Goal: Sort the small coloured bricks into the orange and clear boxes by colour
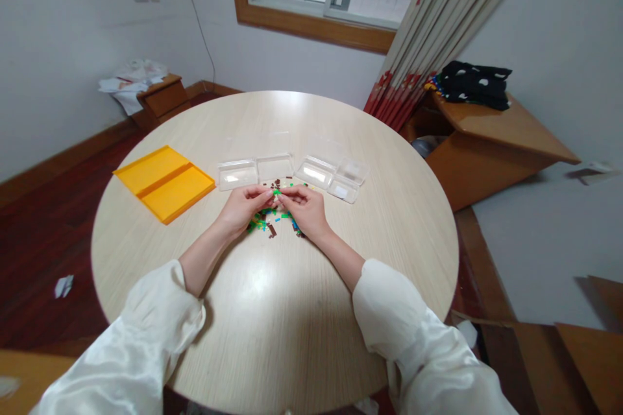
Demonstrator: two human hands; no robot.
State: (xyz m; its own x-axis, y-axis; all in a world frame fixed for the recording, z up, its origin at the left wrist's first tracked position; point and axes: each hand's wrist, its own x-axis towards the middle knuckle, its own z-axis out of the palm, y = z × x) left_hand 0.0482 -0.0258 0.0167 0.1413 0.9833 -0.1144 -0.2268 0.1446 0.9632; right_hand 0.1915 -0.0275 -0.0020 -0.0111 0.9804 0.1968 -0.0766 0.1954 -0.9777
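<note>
Above a pile of small building bricks (pixel 271 229), my left hand (pixel 243 209) and my right hand (pixel 307 209) meet at the fingertips. Between them is a small bright green brick (pixel 277 192), pinched from both sides by thumbs and fingers. Whether it is one brick or several joined is too small to tell. The loose bricks beneath are green, blue, brown and pale, spread over the table. My hands hide part of the pile.
Clear plastic boxes with open lids (pixel 237 174) (pixel 318 172) stand just beyond my hands. An open yellow case (pixel 170 185) lies at the left on the round wooden table (pixel 272 311). A cabinet (pixel 487 136) with black cloth (pixel 477 85) stands at the right.
</note>
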